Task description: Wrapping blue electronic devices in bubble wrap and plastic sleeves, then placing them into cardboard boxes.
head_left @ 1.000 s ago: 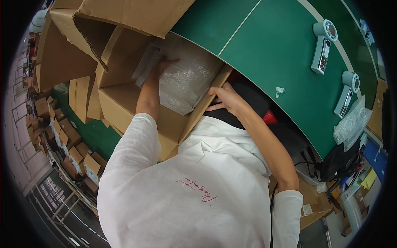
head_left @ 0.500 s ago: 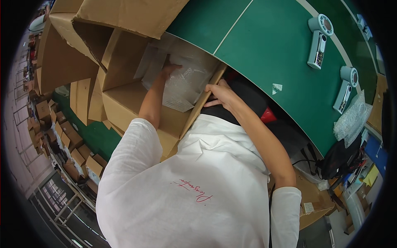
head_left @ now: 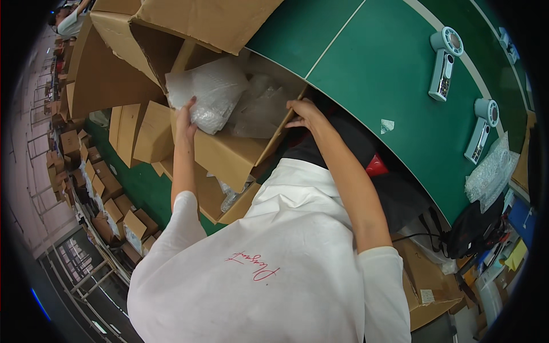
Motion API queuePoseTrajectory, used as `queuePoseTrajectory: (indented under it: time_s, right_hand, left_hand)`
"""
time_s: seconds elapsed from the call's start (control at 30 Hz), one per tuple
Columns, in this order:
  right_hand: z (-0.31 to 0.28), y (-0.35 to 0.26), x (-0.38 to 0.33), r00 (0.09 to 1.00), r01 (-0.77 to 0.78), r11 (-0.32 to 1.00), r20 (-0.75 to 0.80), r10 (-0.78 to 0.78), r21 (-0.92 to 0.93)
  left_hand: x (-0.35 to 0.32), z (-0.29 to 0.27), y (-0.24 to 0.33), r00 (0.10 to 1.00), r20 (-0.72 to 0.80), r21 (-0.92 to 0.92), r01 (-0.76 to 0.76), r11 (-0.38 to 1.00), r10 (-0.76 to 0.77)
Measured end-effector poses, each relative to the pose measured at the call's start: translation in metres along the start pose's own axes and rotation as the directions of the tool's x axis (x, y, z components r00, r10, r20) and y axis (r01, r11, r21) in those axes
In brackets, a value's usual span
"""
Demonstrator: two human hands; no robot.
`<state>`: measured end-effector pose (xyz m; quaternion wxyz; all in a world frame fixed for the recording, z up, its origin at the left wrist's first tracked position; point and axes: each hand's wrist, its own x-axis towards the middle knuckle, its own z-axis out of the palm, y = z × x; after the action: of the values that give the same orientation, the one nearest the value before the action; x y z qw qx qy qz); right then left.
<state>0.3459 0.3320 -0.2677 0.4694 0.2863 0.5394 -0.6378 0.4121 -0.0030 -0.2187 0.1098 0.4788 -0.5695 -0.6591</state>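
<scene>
My left hand (head_left: 186,119) is closed on a bubble wrap bag (head_left: 214,91), pinching its near-left edge. The crumpled, translucent bag is raised at the left side of an open cardboard box (head_left: 229,150). More clear plastic wrap (head_left: 262,111) lies inside the box, to the right of the bag. At the box's right side, my right hand (head_left: 309,112) grips the upright cardboard flap (head_left: 280,136), fingers over its top edge. The bag hides part of the box's inside.
A large cardboard box (head_left: 206,23) stands beyond. Two handheld fans, one (head_left: 441,71) farther and one (head_left: 479,130) nearer, lie on the green table (head_left: 354,68), by another bubble wrap piece (head_left: 489,174). Several cartons (head_left: 123,206) line the left. A person (head_left: 71,24) is at far left.
My left hand has come up and left out of the box's depth, bringing the bubble wrap bag along. My right hand stays on the flap. The view has shifted slightly.
</scene>
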Motion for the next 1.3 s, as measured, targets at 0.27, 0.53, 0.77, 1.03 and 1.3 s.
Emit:
queuePoseTrajectory:
  time_s: [0.27,0.53,0.77,1.03,1.3]
  right_hand:
    - [-0.002,0.006,0.042,0.978,0.202,0.856,0.149,-0.148,-0.477]
    - [-0.028,-0.006,-0.123,0.792,0.240,0.961,0.545,-0.276,0.138]
    - [-0.118,-0.013,-0.238,0.631,0.506,0.842,0.585,-0.509,0.187]
    - [-0.167,-0.114,-0.296,0.521,0.854,0.457,0.387,-0.761,-0.250]
    - [-0.162,-0.114,-0.276,0.580,0.811,0.559,0.114,-0.807,-0.172]
  left_hand:
    - [-0.061,-0.023,0.007,0.948,0.246,-0.145,0.239,0.960,-0.199]
    - [-0.118,-0.025,-0.011,0.785,0.554,-0.060,0.372,0.926,-0.279]
    - [-0.219,0.074,0.036,0.646,0.763,-0.002,0.037,0.999,-0.022]
    - [-0.249,0.221,0.153,0.383,0.921,0.159,-0.528,0.834,0.067]
    - [-0.252,0.271,0.195,0.247,0.918,-0.174,-0.453,0.874,0.310]
